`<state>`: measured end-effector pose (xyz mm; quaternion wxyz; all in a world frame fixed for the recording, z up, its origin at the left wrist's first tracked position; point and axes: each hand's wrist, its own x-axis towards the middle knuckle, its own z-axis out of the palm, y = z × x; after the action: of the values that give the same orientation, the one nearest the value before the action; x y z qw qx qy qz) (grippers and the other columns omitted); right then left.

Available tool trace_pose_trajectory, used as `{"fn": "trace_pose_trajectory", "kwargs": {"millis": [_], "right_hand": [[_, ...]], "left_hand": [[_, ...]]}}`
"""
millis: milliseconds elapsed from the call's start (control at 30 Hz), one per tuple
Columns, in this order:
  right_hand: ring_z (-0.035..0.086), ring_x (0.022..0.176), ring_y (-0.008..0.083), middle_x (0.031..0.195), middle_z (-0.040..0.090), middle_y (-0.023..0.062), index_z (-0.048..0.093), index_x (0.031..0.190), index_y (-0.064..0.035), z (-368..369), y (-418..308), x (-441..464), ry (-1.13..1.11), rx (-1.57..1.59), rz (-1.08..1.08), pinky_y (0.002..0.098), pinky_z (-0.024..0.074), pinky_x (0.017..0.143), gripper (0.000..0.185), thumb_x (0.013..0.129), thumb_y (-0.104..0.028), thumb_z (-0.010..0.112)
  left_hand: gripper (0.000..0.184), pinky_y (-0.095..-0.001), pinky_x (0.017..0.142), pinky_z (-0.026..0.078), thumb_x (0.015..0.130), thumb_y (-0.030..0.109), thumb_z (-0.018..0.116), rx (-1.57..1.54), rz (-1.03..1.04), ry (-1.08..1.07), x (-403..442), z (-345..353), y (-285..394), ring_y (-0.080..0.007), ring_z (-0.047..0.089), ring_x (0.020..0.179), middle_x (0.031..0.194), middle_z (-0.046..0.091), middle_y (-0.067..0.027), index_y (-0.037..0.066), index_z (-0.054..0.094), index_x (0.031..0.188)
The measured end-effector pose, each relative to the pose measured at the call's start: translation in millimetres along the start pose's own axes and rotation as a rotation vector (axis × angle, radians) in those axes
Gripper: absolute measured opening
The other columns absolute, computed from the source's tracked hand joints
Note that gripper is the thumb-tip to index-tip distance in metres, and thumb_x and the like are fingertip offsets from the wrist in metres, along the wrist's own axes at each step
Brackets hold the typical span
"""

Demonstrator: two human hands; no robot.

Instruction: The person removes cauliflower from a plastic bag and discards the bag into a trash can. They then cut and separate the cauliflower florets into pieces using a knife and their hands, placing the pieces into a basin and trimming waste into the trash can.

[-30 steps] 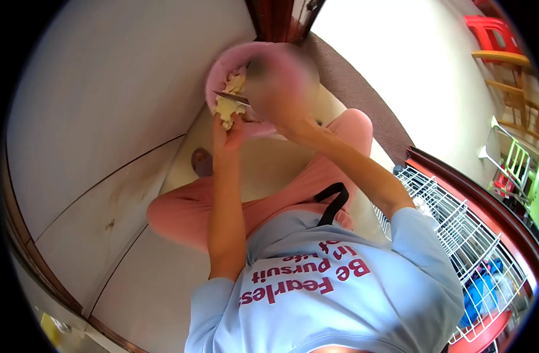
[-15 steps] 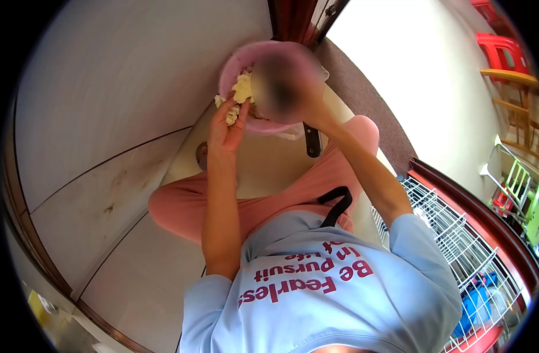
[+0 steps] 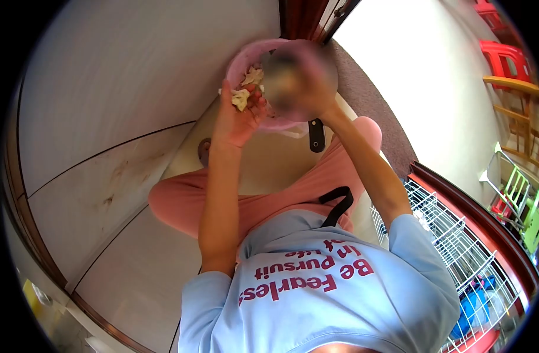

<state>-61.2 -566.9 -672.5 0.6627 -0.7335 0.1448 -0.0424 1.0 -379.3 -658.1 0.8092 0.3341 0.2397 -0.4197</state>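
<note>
My left hand [image 3: 241, 120] is palm up at the near left rim of a round pink tub [image 3: 240, 62]. Its fingers curl around a pale yellow, lumpy piece [image 3: 240, 99] that looks like a cauliflower floret. More pale pieces [image 3: 253, 76] lie inside the tub just beyond. My right hand [image 3: 323, 97] is over the tub's right side. A round blurred patch covers its fingers and whatever is there, so its grip is hidden.
My crossed legs [image 3: 269, 203] are close to the tub. A black strip with a round mark [image 3: 317, 136] lies beside it. A pale panel [image 3: 134, 76] rises at left, a white wire rack [image 3: 451, 235] stands at right, and red stools [image 3: 504, 62] are farther off.
My left hand has turned, its fingers now curled around the pale piece. The large yellow piece between my hands no longer shows there. The view has shifted slightly.
</note>
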Motion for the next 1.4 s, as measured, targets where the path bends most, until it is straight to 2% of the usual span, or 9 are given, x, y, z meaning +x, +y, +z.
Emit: {"fn": "trace_pose_trajectory", "kwargs": {"millis": [267, 500, 600, 767, 867, 1167, 1267, 1333, 1400], "right_hand": [[0.052, 0.052, 0.0087, 0.070, 0.059, 0.0029, 0.064, 0.098, 0.0026, -20, -8, -13, 0.002, 0.004, 0.299, 0.0225, 0.0429, 0.048, 0.045, 0.080, -0.038, 0.071], [0.054, 0.061, 0.0088, 0.076, 0.060, 0.0033, 0.064, 0.100, 0.0018, -31, -12, -24, -0.028, -0.010, 0.212, 0.0241, 0.0440, 0.054, 0.044, 0.078, -0.036, 0.072], [0.058, 0.073, 0.0146, 0.085, 0.062, 0.0075, 0.064, 0.100, 0.0017, -33, -8, -28, -0.007, -0.123, 0.134, 0.0273, 0.0462, 0.066, 0.043, 0.076, -0.033, 0.074], [0.059, 0.083, 0.0152, 0.097, 0.061, 0.0080, 0.062, 0.103, 0.0024, -41, -11, -36, -0.002, -0.254, 0.008, 0.0298, 0.0476, 0.072, 0.040, 0.074, -0.023, 0.075], [0.060, 0.083, 0.0193, 0.095, 0.060, 0.0099, 0.062, 0.103, 0.0015, -42, -18, -41, -0.033, -0.273, -0.056, 0.0308, 0.0479, 0.073, 0.040, 0.072, -0.021, 0.075], [0.060, 0.089, 0.0316, 0.097, 0.058, 0.0137, 0.062, 0.105, -0.0057, -33, -45, -51, -0.101, -0.494, -0.296, 0.0351, 0.0482, 0.078, 0.043, 0.066, -0.017, 0.075], [0.061, 0.079, 0.0236, 0.093, 0.060, 0.0106, 0.060, 0.107, -0.0036, -33, -44, -43, -0.019, -0.442, -0.308, 0.0308, 0.0485, 0.069, 0.042, 0.070, -0.018, 0.075], [0.057, 0.065, 0.0119, 0.086, 0.061, 0.0054, 0.060, 0.107, 0.0003, -35, -53, -40, 0.000, -0.187, 0.077, 0.0244, 0.0446, 0.057, 0.039, 0.076, -0.020, 0.073], [0.050, 0.057, 0.0046, 0.080, 0.059, 0.0015, 0.060, 0.107, 0.0033, -33, -56, -37, -0.001, -0.131, 0.083, 0.0203, 0.0387, 0.050, 0.038, 0.081, -0.022, 0.070]], "left_hand": [[0.055, -0.0265, 0.056, 0.028, 0.094, 0.047, 0.035, -0.284, -0.176, -0.222, -1, 11, 0, -0.0147, 0.030, 0.063, 0.070, 0.035, -0.0004, 0.000, 0.062, 0.098], [0.045, -0.0237, 0.052, 0.026, 0.093, 0.040, 0.041, -0.341, -0.183, -0.407, 5, 16, 1, -0.0124, 0.030, 0.061, 0.069, 0.035, 0.0000, 0.001, 0.062, 0.096], [0.032, -0.0238, 0.051, 0.028, 0.093, 0.032, 0.050, -0.228, -0.093, -0.262, 9, 13, 0, -0.0115, 0.033, 0.060, 0.072, 0.041, -0.0002, 0.001, 0.060, 0.098], [0.015, -0.0261, 0.070, 0.054, 0.086, 0.000, 0.061, 0.114, 0.168, -0.034, 21, -7, -2, -0.0150, 0.060, 0.079, 0.093, 0.060, -0.0078, 0.002, 0.056, 0.100], [0.019, -0.0309, 0.082, 0.057, 0.085, -0.006, 0.059, 0.085, 0.186, -0.120, 25, -17, -1, -0.0194, 0.064, 0.090, 0.101, 0.062, -0.0112, 0.000, 0.057, 0.102], [0.022, -0.0289, 0.082, 0.058, 0.081, -0.010, 0.061, 0.165, 0.342, -0.023, 22, -16, 0, -0.0224, 0.066, 0.090, 0.099, 0.064, -0.0145, -0.006, 0.058, 0.103], [0.024, -0.0294, 0.082, 0.058, 0.081, -0.011, 0.062, 0.190, 0.371, -0.037, 10, -7, 6, -0.0237, 0.066, 0.092, 0.100, 0.064, -0.0161, -0.009, 0.057, 0.104], [0.025, -0.0293, 0.082, 0.058, 0.082, -0.010, 0.061, 0.260, 0.398, -0.043, 0, 3, 13, -0.0243, 0.066, 0.092, 0.102, 0.064, -0.0165, -0.010, 0.057, 0.106], [0.025, -0.0292, 0.082, 0.058, 0.082, -0.010, 0.061, 0.331, 0.420, -0.051, -14, 15, 20, -0.0248, 0.066, 0.092, 0.104, 0.063, -0.0168, -0.010, 0.057, 0.107]]}}
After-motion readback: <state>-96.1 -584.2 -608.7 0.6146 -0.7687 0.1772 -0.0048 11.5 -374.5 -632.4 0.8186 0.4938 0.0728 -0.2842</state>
